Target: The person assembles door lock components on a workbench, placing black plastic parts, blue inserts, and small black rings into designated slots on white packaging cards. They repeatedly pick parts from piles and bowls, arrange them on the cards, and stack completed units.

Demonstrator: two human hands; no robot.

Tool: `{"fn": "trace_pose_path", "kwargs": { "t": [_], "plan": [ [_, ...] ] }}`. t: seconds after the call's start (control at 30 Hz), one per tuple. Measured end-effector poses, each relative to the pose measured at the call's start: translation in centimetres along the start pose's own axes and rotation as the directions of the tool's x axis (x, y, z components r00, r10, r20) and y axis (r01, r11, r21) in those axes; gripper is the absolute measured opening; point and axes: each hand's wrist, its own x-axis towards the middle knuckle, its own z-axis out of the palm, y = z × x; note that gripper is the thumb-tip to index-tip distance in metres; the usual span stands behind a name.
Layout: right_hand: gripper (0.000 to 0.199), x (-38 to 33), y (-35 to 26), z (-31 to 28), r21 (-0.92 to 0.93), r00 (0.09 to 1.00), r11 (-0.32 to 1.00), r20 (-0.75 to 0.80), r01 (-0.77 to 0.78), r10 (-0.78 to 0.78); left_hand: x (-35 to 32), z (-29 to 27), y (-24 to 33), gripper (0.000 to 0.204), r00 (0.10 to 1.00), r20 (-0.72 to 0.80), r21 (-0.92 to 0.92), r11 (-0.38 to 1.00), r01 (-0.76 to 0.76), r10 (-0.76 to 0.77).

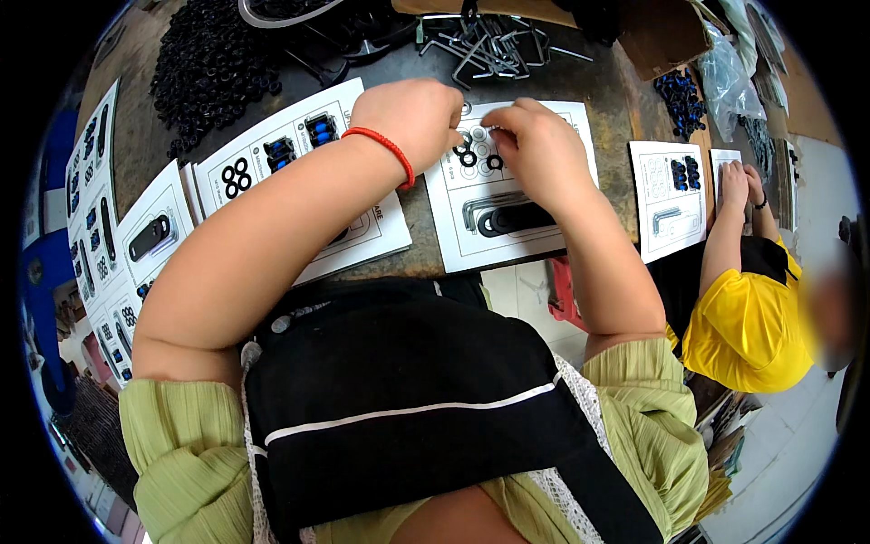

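In front of me lies a white printed card [458, 245] with outlined shapes. Several black rings [466, 158] sit on its upper part, one of them [494, 162] just below my right fingers. Bent hex keys [471, 210] and a long black part [518, 218] rest on its lower half. My left hand [412, 113], with a red cord bracelet, is closed at the card's upper left, its fingertips partly hidden beside the rings. My right hand [544, 150] is closed in a pinch above the rings; what it holds is too small to make out.
Stacked printed cards [381, 238] bearing parts lie at left. A heap of small black rings [213, 68] and a pile of hex keys [494, 47] stand at the back. At right are blue-and-black pieces [680, 100], another card [669, 218] and a co-worker in yellow [748, 326].
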Motion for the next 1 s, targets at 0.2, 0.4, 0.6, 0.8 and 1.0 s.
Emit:
{"fn": "trace_pose_path", "kwargs": {
  "t": [0.2, 0.4, 0.6, 0.8, 1.0],
  "plan": [
    [0.022, 1.7, 0.0, 0.6, -0.119, 0.994, 0.992, 0.102, 0.042, -0.03, 0.8, 1.6, 0.4, 0.018, 0.996, 0.073, 0.032, 0.998, -0.047, 0.045],
    [0.021, 0.6, 0.1, 0.6, -0.13, 0.993, 0.991, 0.112, -0.031, 0.046, 0.1, 1.9, -0.4, 0.021, 0.991, 0.054, -0.009, 0.993, -0.122, 0.122],
    [0.017, -0.2, 0.6, 0.0, -0.071, 0.99, 0.996, 0.127, -0.056, 0.065, 0.3, 2.4, -0.1, 0.022, 0.995, -0.028, -0.002, 0.995, -0.099, 0.099],
    [0.027, -0.3, -0.4, -0.5, -0.055, 0.979, 0.993, 0.172, -0.101, 0.11, 0.6, 2.6, 0.2, 0.02, 0.999, -0.011, -0.015, 0.999, -0.04, 0.04],
    [0.031, -0.2, -1.3, -0.4, -0.076, 0.959, 0.987, 0.239, -0.139, 0.153, 0.7, 2.9, 0.3, 0.019, 0.997, -0.066, 0.001, 0.999, -0.034, 0.034]
  ]
}}
